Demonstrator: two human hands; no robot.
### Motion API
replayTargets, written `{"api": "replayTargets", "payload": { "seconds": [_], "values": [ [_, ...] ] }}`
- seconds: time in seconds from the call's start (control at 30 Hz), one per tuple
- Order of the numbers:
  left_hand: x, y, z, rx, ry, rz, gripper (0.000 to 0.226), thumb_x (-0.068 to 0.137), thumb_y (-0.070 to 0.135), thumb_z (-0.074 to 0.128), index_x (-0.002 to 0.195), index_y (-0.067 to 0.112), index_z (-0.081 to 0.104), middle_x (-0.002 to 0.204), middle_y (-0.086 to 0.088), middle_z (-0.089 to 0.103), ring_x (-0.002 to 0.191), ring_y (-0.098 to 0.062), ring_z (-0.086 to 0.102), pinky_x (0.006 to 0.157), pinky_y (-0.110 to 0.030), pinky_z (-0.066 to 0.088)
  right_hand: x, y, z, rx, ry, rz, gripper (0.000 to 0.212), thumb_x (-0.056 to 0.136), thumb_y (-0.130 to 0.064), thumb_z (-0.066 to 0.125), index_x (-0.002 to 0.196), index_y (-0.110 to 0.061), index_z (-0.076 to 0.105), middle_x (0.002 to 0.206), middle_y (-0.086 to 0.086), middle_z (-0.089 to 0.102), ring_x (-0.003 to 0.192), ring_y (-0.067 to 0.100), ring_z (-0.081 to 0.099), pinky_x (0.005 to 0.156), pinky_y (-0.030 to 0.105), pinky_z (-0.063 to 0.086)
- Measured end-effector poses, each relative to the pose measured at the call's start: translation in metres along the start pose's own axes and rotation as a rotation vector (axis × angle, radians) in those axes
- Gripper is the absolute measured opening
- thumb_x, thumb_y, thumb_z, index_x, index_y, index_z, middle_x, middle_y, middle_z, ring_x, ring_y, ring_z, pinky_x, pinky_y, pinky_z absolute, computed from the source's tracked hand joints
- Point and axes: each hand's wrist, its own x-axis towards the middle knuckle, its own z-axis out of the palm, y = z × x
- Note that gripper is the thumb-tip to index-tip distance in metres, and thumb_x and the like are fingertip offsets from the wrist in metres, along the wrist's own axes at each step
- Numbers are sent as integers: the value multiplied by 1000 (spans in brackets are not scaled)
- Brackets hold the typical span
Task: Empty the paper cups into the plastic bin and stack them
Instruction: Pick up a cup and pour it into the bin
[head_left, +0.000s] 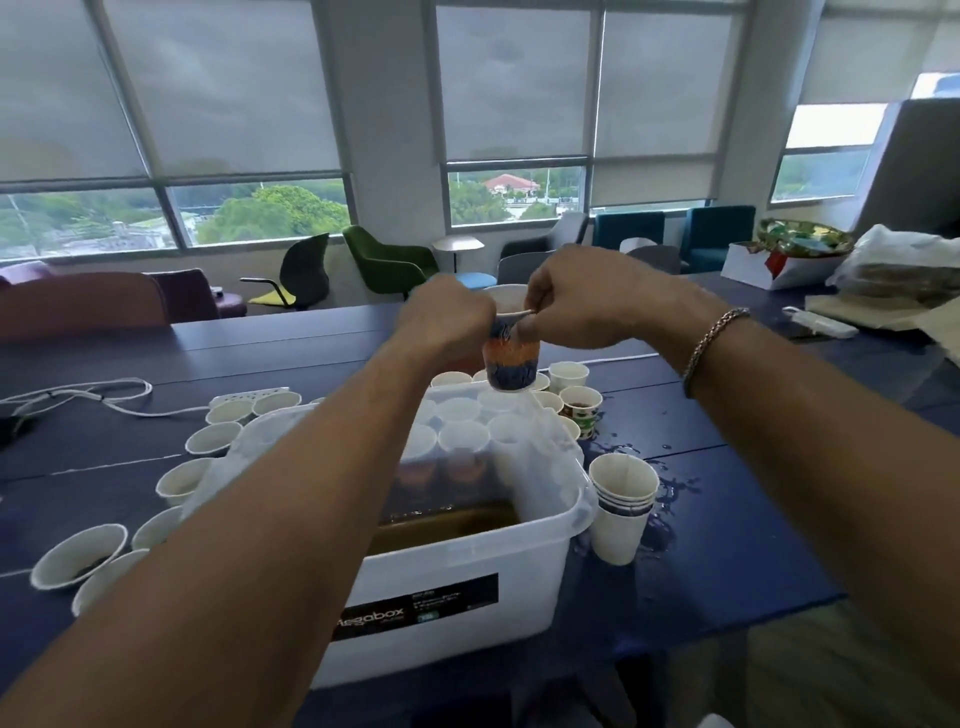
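Both my hands hold a patterned orange-and-blue paper cup (511, 358) in the air above the far end of the clear plastic bin (467, 566). My left hand (447, 317) grips its left side and my right hand (576, 301) pinches its rim from the right. Brown liquid lies in the bin. A short stack of empty paper cups (622, 506) stands just right of the bin. Several filled cups (78, 556) stand to the bin's left, and more cups (581, 402) behind it.
The blue table (727, 519) is wet with spilled liquid around the stack. A white power strip (249, 397) and cable (93, 395) lie at the left. Bags and a box (763, 265) sit at the far right; chairs (389, 260) stand behind the table.
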Motion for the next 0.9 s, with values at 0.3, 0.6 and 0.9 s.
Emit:
{"api": "replayTargets", "payload": {
  "seconds": [0.3, 0.6, 0.9],
  "values": [
    [-24, -44, -57, -106, 42, -125, 26, 99, 26, 43, 84, 14, 60, 91, -14, 68, 78, -28, 71, 75, -44, 62, -2, -56, 59, 747, -23, 126, 95, 75, -39, 80, 146, -23, 18, 116, -3, 56, 101, 17, 57, 83, 35, 53],
    [-31, -59, -69, -89, 128, -60, 29, 103, 27, 36, 97, 12, 61, 88, -6, 62, 70, -18, 66, 58, -31, 59, 3, -88, 99, 1179, -22, 70, 70, 85, -25, 73, 139, -28, 29, 98, -21, 43, 98, 12, 53, 70, 23, 53],
    [-41, -99, -36, 4, 171, 18, 46, 105, 44, 29, 95, 15, 64, 98, -4, 68, 84, -16, 61, 79, -35, 52, 7, -64, 119, 1175, 17, 118, 65, 78, -21, 79, 121, -34, 32, 103, -18, 46, 111, 12, 47, 86, 27, 45]
  ]
}}
